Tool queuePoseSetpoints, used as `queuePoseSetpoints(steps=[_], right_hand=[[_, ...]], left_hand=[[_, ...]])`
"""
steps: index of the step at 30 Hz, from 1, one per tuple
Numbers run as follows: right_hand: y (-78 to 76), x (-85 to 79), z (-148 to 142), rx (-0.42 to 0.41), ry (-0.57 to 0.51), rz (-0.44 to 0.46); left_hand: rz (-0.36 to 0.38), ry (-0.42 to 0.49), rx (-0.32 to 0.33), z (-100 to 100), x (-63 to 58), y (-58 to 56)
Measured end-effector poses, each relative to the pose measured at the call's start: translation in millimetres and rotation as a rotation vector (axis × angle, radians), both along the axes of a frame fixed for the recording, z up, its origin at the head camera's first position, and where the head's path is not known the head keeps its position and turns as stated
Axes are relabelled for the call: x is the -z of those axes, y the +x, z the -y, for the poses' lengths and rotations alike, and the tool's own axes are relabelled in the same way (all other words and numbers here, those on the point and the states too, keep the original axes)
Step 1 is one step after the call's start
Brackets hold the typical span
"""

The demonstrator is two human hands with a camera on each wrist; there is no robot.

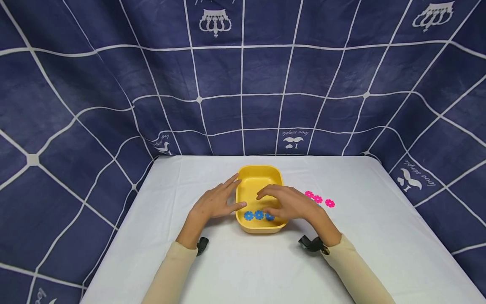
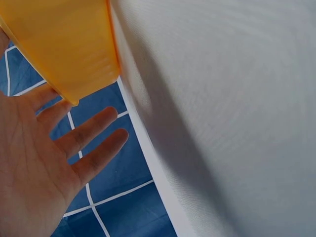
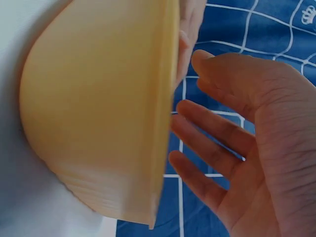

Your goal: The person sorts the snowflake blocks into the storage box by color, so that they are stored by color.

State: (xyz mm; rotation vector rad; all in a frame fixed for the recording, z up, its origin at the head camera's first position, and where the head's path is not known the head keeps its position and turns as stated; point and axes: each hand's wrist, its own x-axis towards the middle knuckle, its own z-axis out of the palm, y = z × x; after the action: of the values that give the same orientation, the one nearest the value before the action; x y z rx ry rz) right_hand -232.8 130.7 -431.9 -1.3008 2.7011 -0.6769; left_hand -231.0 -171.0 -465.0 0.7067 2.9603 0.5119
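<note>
A yellow plastic tray (image 1: pixel 262 230) stands on the table, also seen from the side in the left wrist view (image 2: pixel 69 49) and right wrist view (image 3: pixel 98 113). Inside, at its near end, three blue flower-shaped discs (image 1: pixel 248 215) lie in a row; the right one is partly hidden by my right hand. My left hand (image 1: pixel 214 203) is at the tray's left rim, fingers spread and fairly straight. Over the tray's right side hovers my right hand (image 1: pixel 290 202), fingers loosely bent, thumb apart from them. Neither hand holds anything that I can see.
On the white tablecloth (image 1: pixel 243 270), pink flower-shaped discs (image 1: pixel 317 199) lie right of the tray, partly behind my right hand. Dark blue curtains with white lines (image 1: pixel 265 71) hang around the table's back and sides. Black devices (image 1: pixel 311 243) are strapped to both wrists.
</note>
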Motion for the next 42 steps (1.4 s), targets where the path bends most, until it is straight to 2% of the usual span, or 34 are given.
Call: queuePoseSetpoints(steps=[8,19,29,42], right_hand=[[2.1,-8.3,-3,-0.031,-0.065,-0.034],[-0.3,-10.7,-9,-0.014,-0.097,0.018],[-7.8,-17.7,-29,0.062,-0.147,0.058],[-18.9,-23.9,-65,0.191,-0.157,0.029]], left_hand=[[-0.005,-0.013,0.002,0,0.8,-1.8],[0.007,-0.005,-0.01,0,3.2,-0.7],[0.001,-0.001,-0.009,0,1.7,-1.2],[0.001,-0.001,0.001,1,1.9,-2.1]])
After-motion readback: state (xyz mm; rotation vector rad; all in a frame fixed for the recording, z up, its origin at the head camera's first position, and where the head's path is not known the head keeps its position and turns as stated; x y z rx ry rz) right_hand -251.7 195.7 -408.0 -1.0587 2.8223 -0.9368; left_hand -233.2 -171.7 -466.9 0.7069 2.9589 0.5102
